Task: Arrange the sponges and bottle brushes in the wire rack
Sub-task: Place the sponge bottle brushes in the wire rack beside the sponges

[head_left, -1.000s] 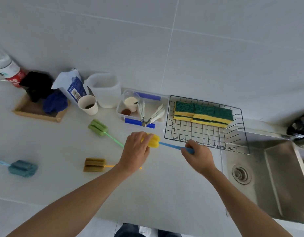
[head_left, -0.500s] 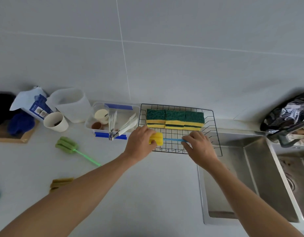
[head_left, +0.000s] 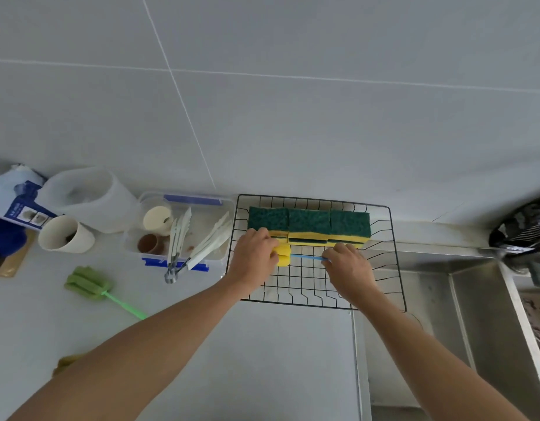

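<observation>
A black wire rack (head_left: 381,287) stands on the counter beside the sink. Green-and-yellow sponges (head_left: 308,223) stand in a row along its back. A bottle brush with a yellow sponge head (head_left: 283,256) and a thin blue handle lies low inside the rack, just in front of the sponges. My left hand (head_left: 253,256) grips the yellow head. My right hand (head_left: 347,265) pinches the blue handle's other end. A green bottle brush (head_left: 89,284) lies on the counter to the left. A yellowish brush head (head_left: 65,361) peeks out beside my left forearm.
A clear plastic tub (head_left: 183,229) with tongs and small cups sits left of the rack. Further left are a paper cup (head_left: 64,235), a translucent jug (head_left: 89,196) and a blue-white bag (head_left: 16,196). The steel sink (head_left: 445,314) lies right of the rack, with a dark object (head_left: 523,229) behind it.
Both hands carried the yellow-headed brush from the counter to the rack's front edge and then further in, close to the sponges. The view also shifted right.
</observation>
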